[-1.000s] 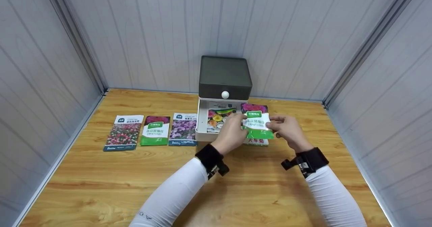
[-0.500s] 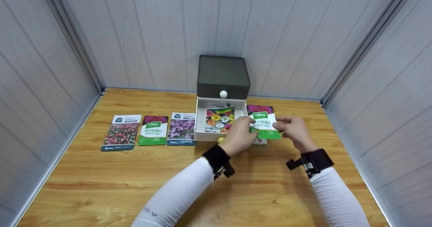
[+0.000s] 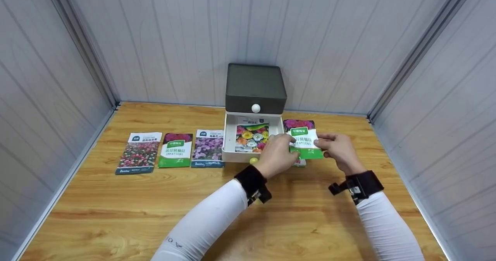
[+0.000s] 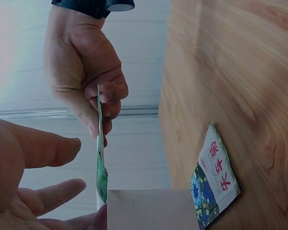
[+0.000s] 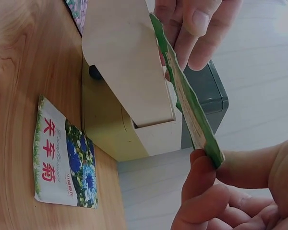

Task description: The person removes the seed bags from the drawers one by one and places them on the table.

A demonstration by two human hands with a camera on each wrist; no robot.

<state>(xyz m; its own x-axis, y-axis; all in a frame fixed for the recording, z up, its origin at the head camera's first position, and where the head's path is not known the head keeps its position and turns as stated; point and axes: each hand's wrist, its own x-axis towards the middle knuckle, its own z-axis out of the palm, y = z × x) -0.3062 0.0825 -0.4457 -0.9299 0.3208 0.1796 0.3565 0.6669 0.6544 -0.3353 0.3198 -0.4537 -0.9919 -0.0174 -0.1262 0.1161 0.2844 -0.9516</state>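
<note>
My right hand (image 3: 339, 152) pinches the right edge of a green-and-white seed packet (image 3: 305, 140) with magenta flowers, between thumb and fingers. The packet is held up beside the pulled-out white drawer (image 3: 229, 139). In the left wrist view it appears edge-on. My left hand (image 3: 278, 156) is at its left edge, fingers spread and thumb (image 4: 53, 149) apart from the packet. Another packet with colourful flowers (image 3: 252, 137) lies in the drawer. Below the held packet, a cornflower packet (image 5: 67, 158) with red lettering lies on the table, mostly covered in the head view.
The drawer belongs to a small cabinet with a dark top unit (image 3: 255, 84) and white knob (image 3: 255, 108), near the back wall. Left of it lie a pink-flower packet (image 3: 139, 153), another green-and-white packet (image 3: 175, 150) and a purple-flower packet (image 3: 208, 148). Panelled walls border the wooden table (image 3: 128, 214).
Both hands and the held packet have shifted right, away from over the drawer's edge. The left thumb and fingers stay near the packet's left edge. In the last half second little moved.
</note>
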